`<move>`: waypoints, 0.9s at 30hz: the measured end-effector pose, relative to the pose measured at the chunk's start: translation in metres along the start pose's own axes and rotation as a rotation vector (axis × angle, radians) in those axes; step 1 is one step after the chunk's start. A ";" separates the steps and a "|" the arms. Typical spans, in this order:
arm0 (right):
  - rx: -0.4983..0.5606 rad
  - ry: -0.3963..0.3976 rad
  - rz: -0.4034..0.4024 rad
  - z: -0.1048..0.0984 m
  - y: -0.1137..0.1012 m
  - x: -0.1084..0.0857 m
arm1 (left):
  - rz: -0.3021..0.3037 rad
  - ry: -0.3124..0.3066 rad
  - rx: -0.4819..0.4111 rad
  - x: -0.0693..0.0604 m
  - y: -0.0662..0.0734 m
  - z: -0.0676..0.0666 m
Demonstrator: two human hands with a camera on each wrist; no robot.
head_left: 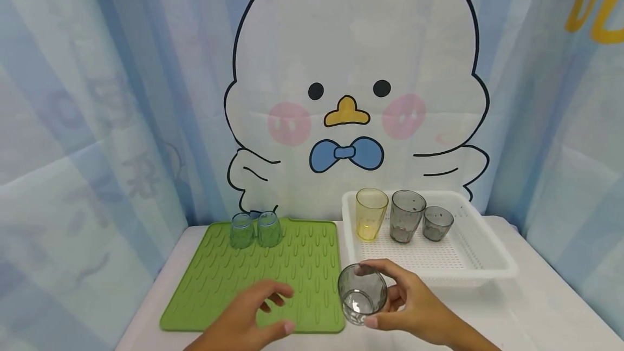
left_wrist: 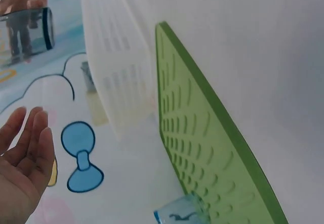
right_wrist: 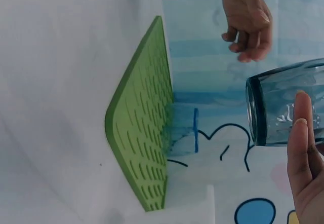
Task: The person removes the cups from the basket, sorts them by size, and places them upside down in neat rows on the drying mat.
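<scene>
My right hand [head_left: 414, 302] holds a clear grey glass [head_left: 358, 286] between thumb and fingers, above the gap between the green drying mat [head_left: 302, 307] and the white basket. In the right wrist view the fingers lie along the side of this glass [right_wrist: 283, 112]. My left hand [head_left: 248, 313] is held over the front of the mat, its fingers loosely bent around nothing, apart from the glass. Two bluish glasses [head_left: 242, 231] stand side by side at the mat's back left. The left wrist view shows the left palm [left_wrist: 23, 168] with nothing in it.
A white perforated basket [head_left: 487, 272] stands on the right of the white table [head_left: 541, 307]. Inside are a yellow glass [head_left: 371, 213], a tall grey glass [head_left: 407, 215] and a small grey glass [head_left: 437, 223]. A printed curtain [head_left: 292, 42] hangs behind and at both sides.
</scene>
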State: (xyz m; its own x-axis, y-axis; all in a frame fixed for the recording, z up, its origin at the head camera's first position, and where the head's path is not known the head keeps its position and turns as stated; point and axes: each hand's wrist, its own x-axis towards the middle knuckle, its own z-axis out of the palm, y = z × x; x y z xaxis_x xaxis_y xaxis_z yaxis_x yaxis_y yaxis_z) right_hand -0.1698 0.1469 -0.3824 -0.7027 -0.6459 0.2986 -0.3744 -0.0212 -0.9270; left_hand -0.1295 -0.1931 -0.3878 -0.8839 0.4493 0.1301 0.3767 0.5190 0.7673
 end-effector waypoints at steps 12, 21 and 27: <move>0.068 -0.062 0.088 0.027 0.014 0.002 | 0.037 -0.008 -0.063 0.013 0.018 0.027; 0.194 -0.120 0.129 0.037 0.028 0.004 | 0.202 0.015 -0.016 0.020 0.014 0.043; 0.250 -0.155 0.094 0.040 0.035 0.005 | 0.193 0.063 0.020 0.019 0.015 0.050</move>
State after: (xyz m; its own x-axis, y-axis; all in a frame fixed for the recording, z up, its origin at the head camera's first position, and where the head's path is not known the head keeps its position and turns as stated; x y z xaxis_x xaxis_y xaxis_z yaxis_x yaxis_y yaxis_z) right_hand -0.1616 0.1123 -0.4222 -0.6196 -0.7619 0.1887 -0.1381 -0.1309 -0.9817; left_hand -0.1271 -0.1404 -0.4057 -0.8099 0.4962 0.3129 0.5459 0.4421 0.7118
